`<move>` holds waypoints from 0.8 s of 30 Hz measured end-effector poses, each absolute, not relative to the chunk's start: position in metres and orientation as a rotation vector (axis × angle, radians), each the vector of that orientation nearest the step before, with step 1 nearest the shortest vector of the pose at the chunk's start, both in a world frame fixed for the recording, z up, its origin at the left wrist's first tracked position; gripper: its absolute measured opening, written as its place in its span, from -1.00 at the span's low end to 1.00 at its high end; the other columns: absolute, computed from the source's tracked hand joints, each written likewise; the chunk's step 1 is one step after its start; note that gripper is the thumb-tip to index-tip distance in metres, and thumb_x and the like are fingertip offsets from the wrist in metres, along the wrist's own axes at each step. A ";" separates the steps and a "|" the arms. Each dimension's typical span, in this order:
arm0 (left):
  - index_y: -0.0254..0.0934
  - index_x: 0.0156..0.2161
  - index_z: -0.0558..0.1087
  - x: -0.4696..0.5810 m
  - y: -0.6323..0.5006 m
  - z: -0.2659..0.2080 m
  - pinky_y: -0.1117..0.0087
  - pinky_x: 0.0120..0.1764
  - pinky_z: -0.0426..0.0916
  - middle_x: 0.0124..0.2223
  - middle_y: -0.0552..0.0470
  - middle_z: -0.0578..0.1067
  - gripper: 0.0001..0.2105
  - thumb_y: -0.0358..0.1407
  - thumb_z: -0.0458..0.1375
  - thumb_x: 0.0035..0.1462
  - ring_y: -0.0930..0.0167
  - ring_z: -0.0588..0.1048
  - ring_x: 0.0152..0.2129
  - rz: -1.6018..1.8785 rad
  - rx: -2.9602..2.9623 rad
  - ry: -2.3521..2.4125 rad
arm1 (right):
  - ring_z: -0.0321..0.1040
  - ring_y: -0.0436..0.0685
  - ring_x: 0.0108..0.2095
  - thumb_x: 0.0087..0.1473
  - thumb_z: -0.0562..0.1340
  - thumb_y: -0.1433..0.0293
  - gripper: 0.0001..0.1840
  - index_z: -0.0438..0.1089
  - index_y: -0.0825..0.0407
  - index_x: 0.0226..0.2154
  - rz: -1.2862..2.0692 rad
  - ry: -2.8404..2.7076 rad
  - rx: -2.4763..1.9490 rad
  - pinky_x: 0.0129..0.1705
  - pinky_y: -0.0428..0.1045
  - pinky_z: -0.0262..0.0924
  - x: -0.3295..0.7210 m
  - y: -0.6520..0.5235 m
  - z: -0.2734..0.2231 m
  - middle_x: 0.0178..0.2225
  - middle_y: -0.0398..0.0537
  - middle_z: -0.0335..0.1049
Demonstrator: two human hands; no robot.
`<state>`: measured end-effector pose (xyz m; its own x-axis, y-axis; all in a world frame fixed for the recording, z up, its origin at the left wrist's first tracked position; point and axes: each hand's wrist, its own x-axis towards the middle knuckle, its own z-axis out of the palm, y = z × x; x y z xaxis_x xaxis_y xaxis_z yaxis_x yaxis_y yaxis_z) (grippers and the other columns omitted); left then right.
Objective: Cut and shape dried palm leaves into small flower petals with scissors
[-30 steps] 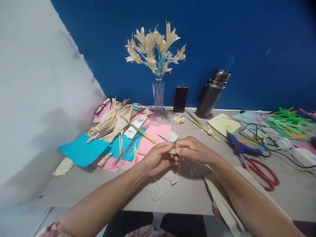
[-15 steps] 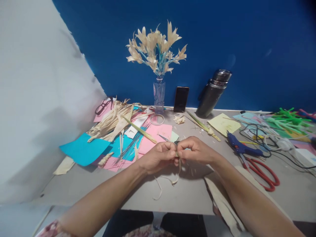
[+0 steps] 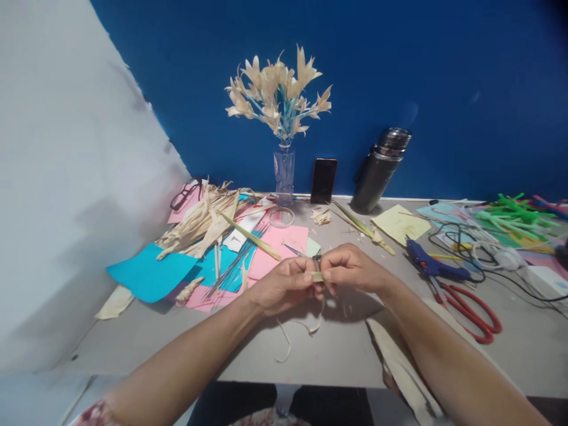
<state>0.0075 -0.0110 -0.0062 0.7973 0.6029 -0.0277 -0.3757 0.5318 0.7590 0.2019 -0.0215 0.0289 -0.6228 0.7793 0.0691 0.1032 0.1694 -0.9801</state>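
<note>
Both hands meet over the front middle of the table. Between the pinched fingertips of my left hand [image 3: 286, 287] and my right hand [image 3: 355, 269] is a short, pale green strip of husk [image 3: 316, 276]. Each hand has one end of it, and the part inside the fingers is hidden. Below the fingers a thin, curled husk strip [image 3: 318, 322] hangs down towards the table; I cannot tell whether it joins the held piece. Another thin, curled strip [image 3: 288, 346] lies just in front. Right behind the hands is a small pointed metal tool [image 3: 293, 251], partly covered.
On the left lie dried husks [image 3: 208, 213], blue paper [image 3: 148, 271] and wires [image 3: 239, 260]. A vase [image 3: 284, 171] of husk flowers, a phone [image 3: 323, 180] and a leaning flask [image 3: 381, 171] stand behind. A blue glue gun [image 3: 437, 263] and red-handled scissors [image 3: 477, 307] lie right.
My fingertips have drawn slightly apart, and more of the green husk strip shows between them. The camera view has shifted a little. Objects on the table stay where they were.
</note>
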 end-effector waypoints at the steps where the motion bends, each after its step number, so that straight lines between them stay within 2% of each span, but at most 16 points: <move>1: -0.36 -0.46 0.39 0.007 -0.010 -0.005 0.35 -0.25 0.33 -0.41 -0.05 0.48 -0.70 -0.21 0.39 -0.09 0.37 0.50 -0.41 0.592 0.819 0.279 | 0.45 0.08 -0.45 0.07 0.21 0.40 -0.76 0.37 0.08 -0.60 1.522 -1.819 -0.818 -0.37 -0.08 0.29 0.203 -0.021 0.028 -0.58 -0.11 0.45; 5: -0.33 -0.33 0.42 0.009 -0.012 -0.001 0.33 -0.25 0.33 -0.33 -0.07 0.52 -0.64 -0.17 0.42 -0.15 0.34 0.51 -0.37 0.642 0.817 0.300 | 0.44 0.07 -0.46 0.05 0.22 0.39 -0.76 0.37 0.08 -0.60 1.504 -1.795 -0.887 -0.38 -0.08 0.28 0.204 -0.019 0.027 -0.56 -0.11 0.46; 9: -0.34 -0.44 0.37 0.013 -0.013 -0.007 0.39 -0.30 0.31 -0.43 0.02 0.46 -0.70 -0.25 0.41 -0.11 0.43 0.47 -0.48 0.664 0.827 0.403 | 0.39 0.03 -0.51 0.03 0.20 0.42 -0.78 0.42 0.08 -0.60 1.368 -1.962 -0.974 -0.41 -0.11 0.23 0.199 -0.021 0.031 -0.58 -0.14 0.46; 13: -0.34 -0.44 0.36 0.009 -0.010 -0.010 0.32 -0.27 0.33 -0.40 -0.03 0.46 -0.72 -0.25 0.39 -0.09 0.35 0.49 -0.43 0.570 0.772 0.309 | 0.41 0.03 -0.50 0.04 0.19 0.42 -0.76 0.41 0.07 -0.61 1.427 -1.982 -0.908 -0.40 -0.11 0.25 0.200 -0.021 0.032 -0.56 -0.12 0.49; 16: -0.31 -0.41 0.36 0.007 -0.008 -0.008 0.28 -0.26 0.35 -0.33 -0.05 0.46 -0.74 -0.21 0.33 -0.02 0.31 0.50 -0.37 0.596 0.688 0.292 | 0.45 0.06 -0.44 0.04 0.19 0.39 -0.73 0.36 0.08 -0.64 1.504 -1.886 -0.853 -0.38 -0.10 0.26 0.203 -0.021 0.031 -0.51 -0.07 0.51; 18: -0.31 -0.36 0.38 0.008 -0.008 -0.006 0.26 -0.26 0.35 -0.31 -0.05 0.46 -0.71 -0.11 0.29 0.02 0.28 0.51 -0.35 0.628 0.679 0.292 | 0.46 0.08 -0.41 0.04 0.19 0.39 -0.73 0.35 0.08 -0.64 1.548 -1.842 -0.842 -0.37 -0.08 0.27 0.203 -0.020 0.029 -0.49 -0.04 0.51; 20: -0.31 -0.32 0.40 0.010 -0.010 -0.006 0.29 -0.29 0.34 -0.32 -0.04 0.46 -0.66 -0.07 0.31 -0.01 0.31 0.51 -0.38 0.647 0.736 0.323 | 0.44 0.07 -0.43 0.03 0.19 0.41 -0.74 0.36 0.09 -0.64 1.527 -1.850 -0.898 -0.39 -0.09 0.25 0.201 -0.020 0.028 -0.51 -0.06 0.50; 24: -0.34 -0.40 0.37 0.012 -0.012 -0.009 0.43 -0.38 0.28 -0.43 0.01 0.46 -0.69 -0.21 0.39 -0.08 0.44 0.46 -0.51 0.667 0.899 0.457 | 0.35 0.01 -0.54 0.00 0.19 0.46 -0.78 0.41 0.10 -0.62 1.392 -1.968 -1.031 -0.45 -0.13 0.19 0.198 -0.021 0.028 -0.61 -0.14 0.43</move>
